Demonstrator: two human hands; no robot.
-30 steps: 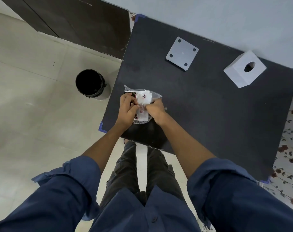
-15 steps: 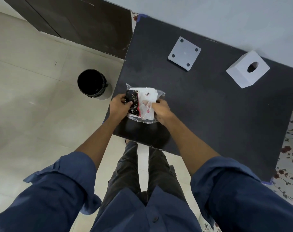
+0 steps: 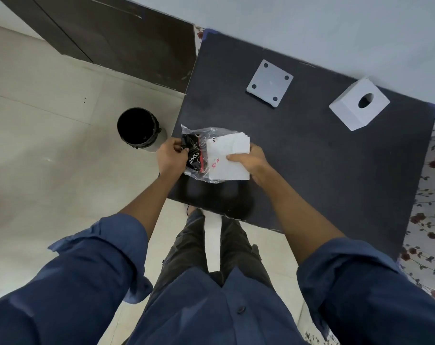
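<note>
Clear crinkly plastic bag (image 3: pixel 212 132) with a black printed packet (image 3: pixel 193 157) inside is over the near left corner of the dark surface (image 3: pixel 311 170). On my feed, the left hand (image 3: pixel 170 158) pinches the packet end with curled fingers. The right hand (image 3: pixel 255 163) grips a white folded paper stack (image 3: pixel 230 155) (thumb on top) against the bag.

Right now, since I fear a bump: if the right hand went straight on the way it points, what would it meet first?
The right hand would probably meet the white stack it pinches first; past that, the clear bag gripped by the left hand. Depth is hard to judge.
</note>
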